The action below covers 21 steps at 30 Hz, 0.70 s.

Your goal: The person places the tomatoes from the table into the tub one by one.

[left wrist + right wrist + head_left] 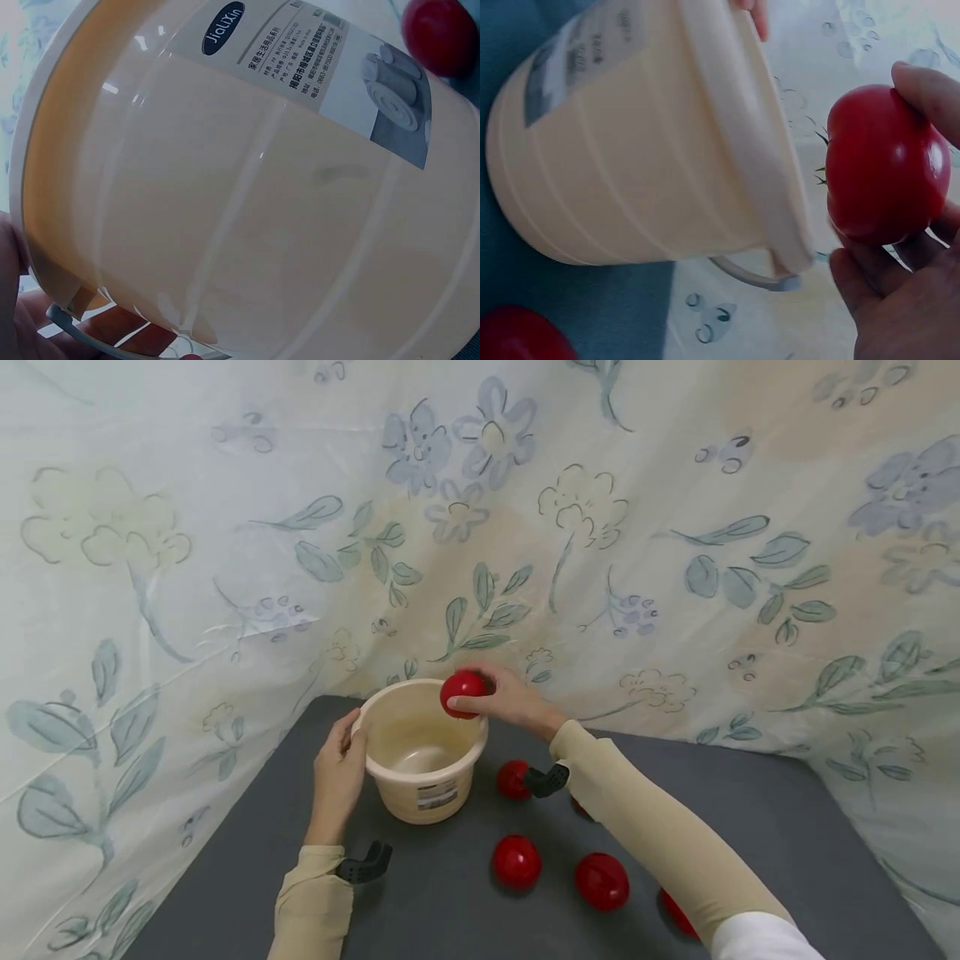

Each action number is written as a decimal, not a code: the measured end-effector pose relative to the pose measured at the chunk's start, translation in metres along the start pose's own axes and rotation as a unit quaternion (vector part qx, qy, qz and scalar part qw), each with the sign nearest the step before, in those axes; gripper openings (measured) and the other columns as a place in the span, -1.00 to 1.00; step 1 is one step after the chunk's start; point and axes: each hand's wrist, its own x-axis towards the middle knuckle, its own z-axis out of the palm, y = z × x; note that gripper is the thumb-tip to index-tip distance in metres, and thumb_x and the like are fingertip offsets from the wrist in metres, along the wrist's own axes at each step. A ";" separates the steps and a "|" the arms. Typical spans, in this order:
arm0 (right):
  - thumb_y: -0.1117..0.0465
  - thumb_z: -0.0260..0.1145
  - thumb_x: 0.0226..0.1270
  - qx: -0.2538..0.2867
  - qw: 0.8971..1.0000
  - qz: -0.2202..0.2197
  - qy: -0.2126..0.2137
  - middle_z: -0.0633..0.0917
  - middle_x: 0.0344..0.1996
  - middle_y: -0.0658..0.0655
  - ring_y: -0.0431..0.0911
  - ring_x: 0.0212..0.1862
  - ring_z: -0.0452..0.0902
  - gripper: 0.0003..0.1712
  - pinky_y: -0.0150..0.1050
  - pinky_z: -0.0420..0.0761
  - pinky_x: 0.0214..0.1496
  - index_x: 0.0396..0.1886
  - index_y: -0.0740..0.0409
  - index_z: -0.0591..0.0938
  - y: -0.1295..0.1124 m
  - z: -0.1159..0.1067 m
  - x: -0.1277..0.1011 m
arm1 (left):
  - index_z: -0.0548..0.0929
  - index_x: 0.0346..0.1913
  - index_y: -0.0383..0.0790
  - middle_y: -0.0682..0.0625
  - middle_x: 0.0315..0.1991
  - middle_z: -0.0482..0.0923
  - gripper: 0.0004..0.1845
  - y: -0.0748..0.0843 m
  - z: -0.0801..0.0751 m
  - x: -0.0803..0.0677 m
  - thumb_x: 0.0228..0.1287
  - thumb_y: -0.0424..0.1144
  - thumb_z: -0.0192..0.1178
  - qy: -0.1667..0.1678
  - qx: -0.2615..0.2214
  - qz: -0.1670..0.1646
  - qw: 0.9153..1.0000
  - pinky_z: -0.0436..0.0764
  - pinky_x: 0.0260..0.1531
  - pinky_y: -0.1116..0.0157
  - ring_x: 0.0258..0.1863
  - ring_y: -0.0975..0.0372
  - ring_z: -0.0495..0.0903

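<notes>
My right hand (pixel 513 697) holds a red tomato (pixel 459 692) just above the right side of the rim of a cream plastic bucket (pixel 423 793). In the right wrist view the tomato (pixel 885 165) sits between thumb and fingers, with thin green stem bits on its bucket side. My left hand (pixel 339 768) grips the bucket's left rim, thumb toward the inside. The left wrist view shows the bucket wall (pixel 225 187) close up, with part of the left hand (pixel 75 330) by the rim and the handle. Inside the bucket, the visible floor is bare.
On the dark grey table (pixel 427 902), one tomato (pixel 513 779) lies right of the bucket. Nearer are a second tomato (pixel 516 862) and a third tomato (pixel 602 881). Others are partly hidden under the right arm. Flowered cloth (pixel 480 527) hangs behind and at the sides.
</notes>
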 end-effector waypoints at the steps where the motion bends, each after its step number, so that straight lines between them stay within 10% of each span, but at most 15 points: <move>1: -0.07 0.45 0.25 -0.004 1.000 0.004 -0.002 0.56 0.24 0.04 0.03 0.26 0.47 -0.26 -0.10 0.68 0.15 0.40 -0.11 0.43 0.002 0.003 0.000 | 0.37 0.51 0.07 -0.15 0.29 0.59 -0.47 0.000 0.000 -0.001 0.58 0.04 -0.12 0.002 0.003 0.000 1.000 0.49 -0.17 0.48 0.11 0.02 0.65; 21: -0.10 0.39 0.32 0.004 1.000 -0.006 -0.011 0.54 0.34 0.06 -0.01 0.36 0.45 -0.28 0.04 0.49 0.41 0.43 -0.06 0.43 0.016 0.011 -0.002 | 0.37 0.51 0.08 -0.15 0.34 0.55 -0.48 0.003 0.000 -0.001 0.58 0.03 -0.12 -0.001 0.001 -0.003 1.000 0.42 -0.21 0.64 0.16 0.06 0.62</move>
